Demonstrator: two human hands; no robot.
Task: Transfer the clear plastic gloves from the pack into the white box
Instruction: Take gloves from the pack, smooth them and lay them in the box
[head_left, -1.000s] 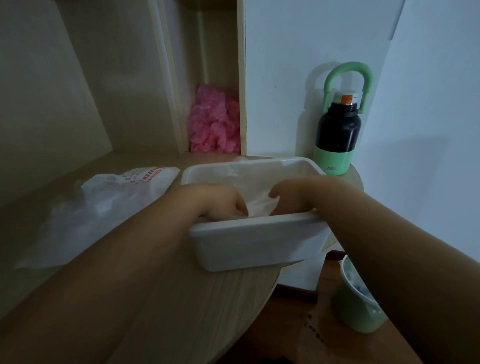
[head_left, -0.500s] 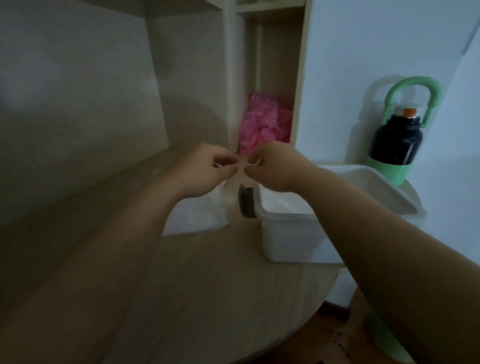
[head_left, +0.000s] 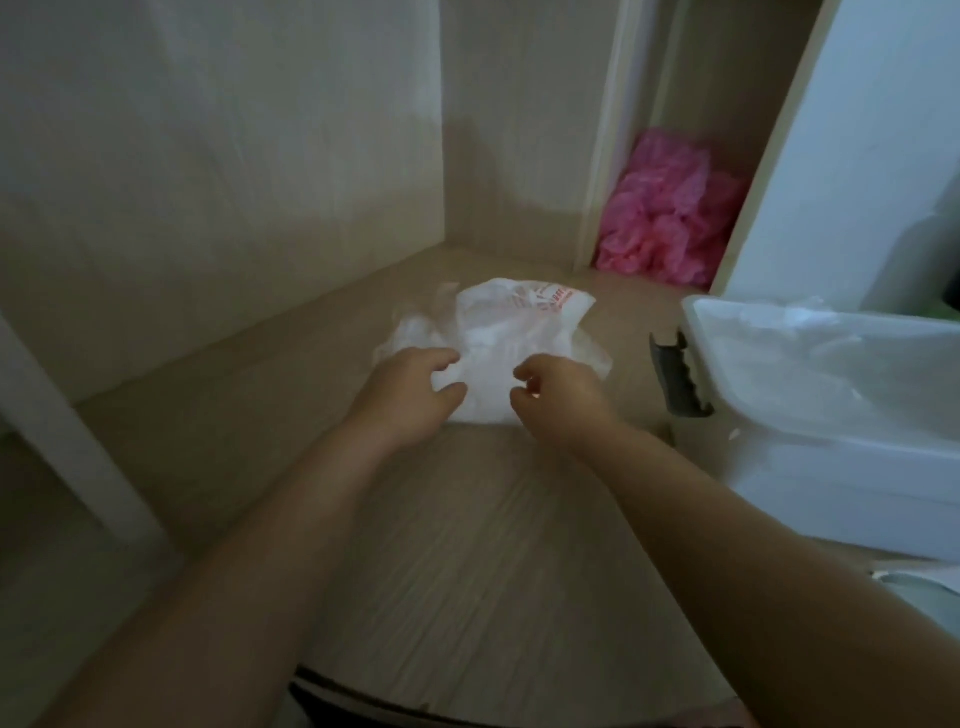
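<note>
Wooden bench (head_left: 467, 519): hands are back from the white box (head_left: 831, 467) on the right, some gloves (head_left: 810, 353) already inside, to the pack (head_left: 514, 322). Left hand (head_left: 410, 395) rests loose on it, right hand (head_left: 556, 400) is curled, grip unclear. Another batch next, probably.

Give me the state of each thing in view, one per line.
Pack: crumpled, lying on the table.
White box: open on top.
Clear gloves: loose inside the box.
Pink plastic: bunched in a heap.
Left hand: fingers apart, at the pack's near edge.
Right hand: fingers curled, grip unclear.
</note>
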